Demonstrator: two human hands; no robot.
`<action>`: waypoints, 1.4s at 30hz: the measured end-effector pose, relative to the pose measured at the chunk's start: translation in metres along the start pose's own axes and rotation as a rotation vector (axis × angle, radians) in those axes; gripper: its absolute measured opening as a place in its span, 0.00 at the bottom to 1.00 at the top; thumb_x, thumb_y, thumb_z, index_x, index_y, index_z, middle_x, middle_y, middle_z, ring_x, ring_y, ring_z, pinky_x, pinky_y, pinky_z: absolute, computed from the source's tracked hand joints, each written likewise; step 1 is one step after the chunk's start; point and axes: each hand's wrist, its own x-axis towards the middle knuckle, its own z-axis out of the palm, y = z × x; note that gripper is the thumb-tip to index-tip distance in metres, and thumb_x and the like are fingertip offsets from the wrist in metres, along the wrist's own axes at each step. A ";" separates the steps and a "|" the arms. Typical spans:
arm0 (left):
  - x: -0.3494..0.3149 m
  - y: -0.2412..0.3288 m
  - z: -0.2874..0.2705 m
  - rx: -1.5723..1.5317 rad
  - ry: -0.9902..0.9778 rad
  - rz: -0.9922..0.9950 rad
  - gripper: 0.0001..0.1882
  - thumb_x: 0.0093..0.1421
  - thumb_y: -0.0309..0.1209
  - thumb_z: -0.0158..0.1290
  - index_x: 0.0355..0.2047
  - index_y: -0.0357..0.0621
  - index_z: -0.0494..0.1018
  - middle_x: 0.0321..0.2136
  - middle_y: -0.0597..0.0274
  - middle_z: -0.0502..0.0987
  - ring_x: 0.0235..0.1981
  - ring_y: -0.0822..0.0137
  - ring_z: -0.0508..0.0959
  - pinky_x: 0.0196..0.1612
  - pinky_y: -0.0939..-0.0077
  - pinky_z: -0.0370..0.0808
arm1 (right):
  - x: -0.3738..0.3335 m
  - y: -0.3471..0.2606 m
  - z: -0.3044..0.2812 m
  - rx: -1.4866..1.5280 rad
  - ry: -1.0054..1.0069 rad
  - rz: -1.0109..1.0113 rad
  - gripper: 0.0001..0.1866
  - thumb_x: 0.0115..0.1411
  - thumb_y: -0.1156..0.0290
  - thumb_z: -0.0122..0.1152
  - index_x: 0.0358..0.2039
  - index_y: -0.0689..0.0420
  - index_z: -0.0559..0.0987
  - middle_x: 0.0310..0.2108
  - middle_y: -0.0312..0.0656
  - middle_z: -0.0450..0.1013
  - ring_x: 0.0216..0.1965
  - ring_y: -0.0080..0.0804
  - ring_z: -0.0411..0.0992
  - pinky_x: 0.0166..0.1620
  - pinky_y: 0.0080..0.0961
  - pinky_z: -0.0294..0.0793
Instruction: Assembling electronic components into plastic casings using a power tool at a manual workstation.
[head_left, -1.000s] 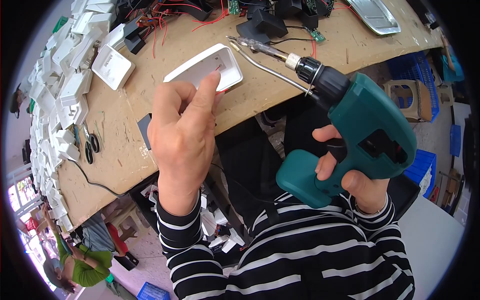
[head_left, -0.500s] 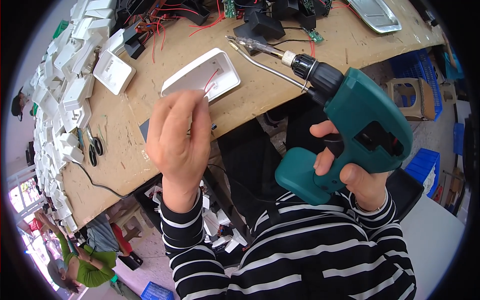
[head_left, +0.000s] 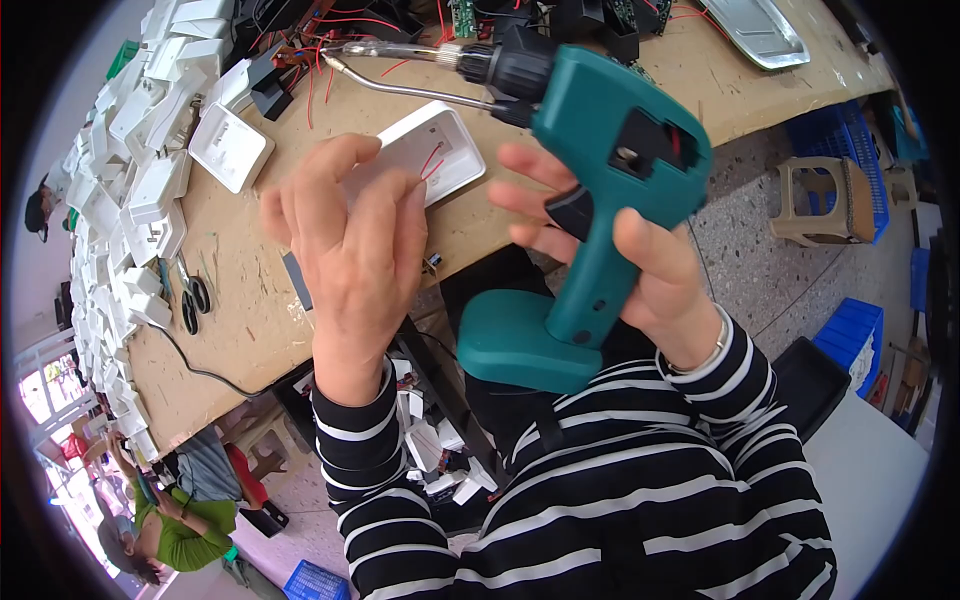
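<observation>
My right hand (head_left: 650,275) holds a green pistol-shaped soldering gun (head_left: 580,300), its thumb against the handle and its fingers loosely stretched past the black trigger. The gun's metal tip and thin curved feed tube (head_left: 430,97) point left over the table. At the near table edge, my left hand (head_left: 355,240) has its thumb and a finger pinched at the ends of thin red wires (head_left: 432,163), while another finger is raised. Those wires reach into an open white plastic case (head_left: 462,150) just beyond the hand. A small dark part (head_left: 432,263) shows beside the left hand.
White cases (head_left: 150,150) pile up along the left. Black housings (head_left: 590,20), red wires and circuit boards lie at the back, with a metal tray (head_left: 755,35) farther right. Black-handled scissors (head_left: 193,300) lie left. A bin of white parts (head_left: 430,440) stands below. A person in green (head_left: 190,530) is lower left.
The soldering gun has moved left and away from me, and my right fingers have loosened around its trigger. One finger of my left hand has lifted away from the pinch.
</observation>
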 end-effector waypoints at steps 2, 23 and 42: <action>-0.003 -0.005 0.007 -0.108 0.021 -0.020 0.09 0.45 0.23 0.58 0.28 0.42 0.73 0.40 0.57 0.71 0.37 0.61 0.72 0.42 0.70 0.61 | 0.009 0.002 0.003 0.013 0.012 0.020 0.42 0.55 0.53 0.60 0.62 0.62 0.53 0.60 0.59 0.53 0.60 0.51 0.57 0.60 0.40 0.60; 0.014 0.004 0.016 -0.158 0.011 -0.193 0.07 0.43 0.18 0.56 0.26 0.35 0.73 0.32 0.58 0.72 0.32 0.60 0.72 0.38 0.70 0.67 | -0.083 -0.077 -0.004 -0.578 0.241 0.169 0.42 0.47 0.55 0.70 0.53 0.70 0.63 0.45 0.52 0.69 0.35 0.30 0.72 0.38 0.24 0.73; 0.015 0.002 0.017 -0.112 -0.053 -0.173 0.06 0.43 0.18 0.55 0.25 0.36 0.72 0.34 0.60 0.70 0.34 0.61 0.71 0.38 0.69 0.66 | -0.072 -0.046 0.008 -0.753 0.211 0.053 0.25 0.47 0.72 0.70 0.45 0.67 0.73 0.33 0.43 0.73 0.32 0.27 0.74 0.33 0.18 0.74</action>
